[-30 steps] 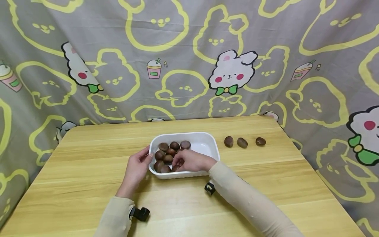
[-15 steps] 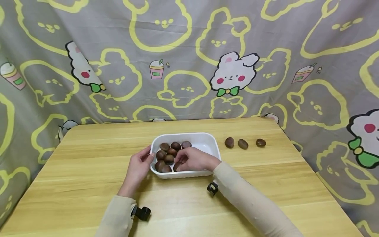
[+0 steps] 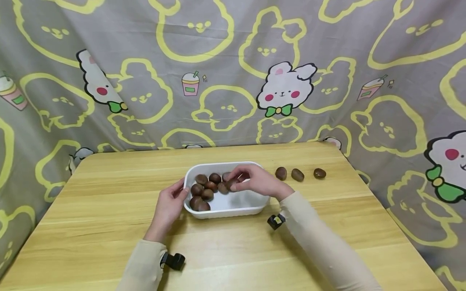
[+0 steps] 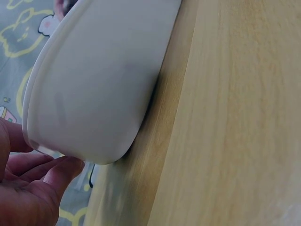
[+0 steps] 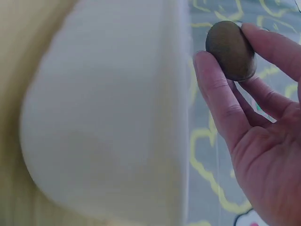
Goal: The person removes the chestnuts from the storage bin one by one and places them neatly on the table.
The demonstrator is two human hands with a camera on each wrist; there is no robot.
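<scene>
A white plastic tub [image 3: 227,213] stands on the table with several brown chestnuts [image 3: 211,186] gathered in its left part. My left hand [image 3: 169,208] grips the tub at its left end; the left wrist view shows thumb and fingers [image 4: 63,176] at the rim and outer wall. Over the tub's middle, my right hand [image 3: 260,180] pinches one chestnut [image 5: 230,51] between thumb and fingers, lifted above the rim in the right wrist view. The right hand partly covers the tub's back right side in the head view.
Three loose chestnuts lie in a row right of the tub: one close to it [image 3: 281,173], another beside that [image 3: 297,175], and a third farther right [image 3: 319,173]. Patterned grey cloth [image 3: 225,72] hangs behind the wooden table [image 3: 109,194].
My right hand has lifted a chestnut from the tub's front side and moved it up, back and to the right. The left hand keeps its grip on the tub.
</scene>
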